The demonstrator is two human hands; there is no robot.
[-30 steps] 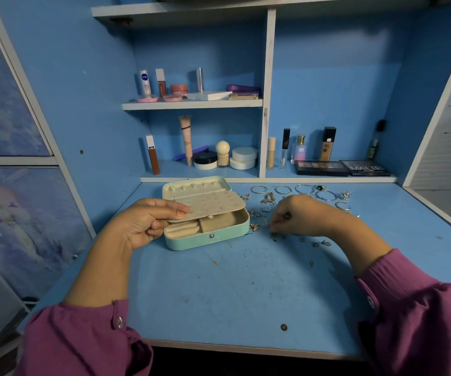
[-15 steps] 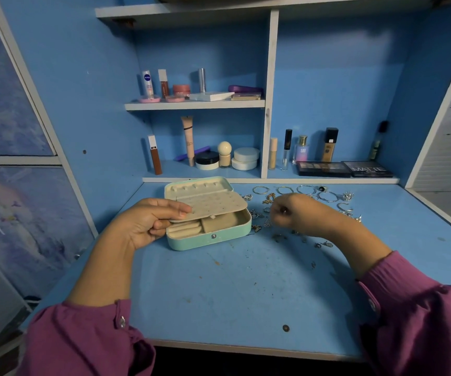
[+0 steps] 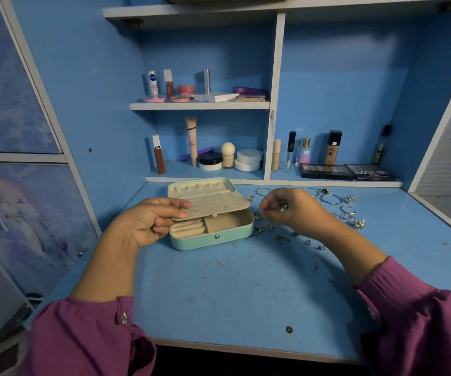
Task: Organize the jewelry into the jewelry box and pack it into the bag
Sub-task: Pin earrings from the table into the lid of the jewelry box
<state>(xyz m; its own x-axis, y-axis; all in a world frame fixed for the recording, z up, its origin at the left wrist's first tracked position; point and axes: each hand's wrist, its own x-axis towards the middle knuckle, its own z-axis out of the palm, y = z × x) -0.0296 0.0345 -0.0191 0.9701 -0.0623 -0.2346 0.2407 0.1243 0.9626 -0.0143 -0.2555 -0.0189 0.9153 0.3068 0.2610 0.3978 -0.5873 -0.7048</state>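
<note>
A mint-green jewelry box (image 3: 216,237) lies open on the blue desk (image 3: 246,289), its lid back. My left hand (image 3: 148,221) pinches the left edge of the cream perforated earring panel (image 3: 216,206), holding it lifted over the box's compartments. My right hand (image 3: 294,210) hovers just right of the box, fingertips pinched on a small earring that is barely visible. Silver hoops (image 3: 330,199), rings and small earrings (image 3: 281,238) lie scattered on the desk behind and under my right hand. No bag is in view.
Shelves at the back hold cosmetics: tubes, jars (image 3: 248,160), bottles and two eyeshadow palettes (image 3: 349,172). Blue cabinet walls close in the desk on the left and right. The desk's front edge runs along the bottom between my purple sleeves.
My right hand has lifted off the desk with a small earring and moved up and left toward the box's panel. My left hand still holds the panel.
</note>
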